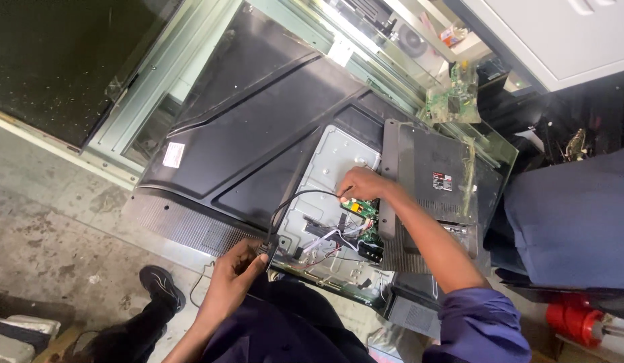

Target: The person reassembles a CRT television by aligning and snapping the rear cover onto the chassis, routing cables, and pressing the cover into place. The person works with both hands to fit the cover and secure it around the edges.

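Upper left: dark glass panel (63, 60) in pale frame. Upper right: loose green circuit board (453, 101). Lower right: red cylinder (572, 320). Lower left: black shoe (160, 286) on stained concrete floor (50, 228).

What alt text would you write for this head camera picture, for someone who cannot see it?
A person's left hand holds a black cable while the right hand touches a green circuit board inside an opened flat television lying face down. Its removed black cover panel rests beside it.
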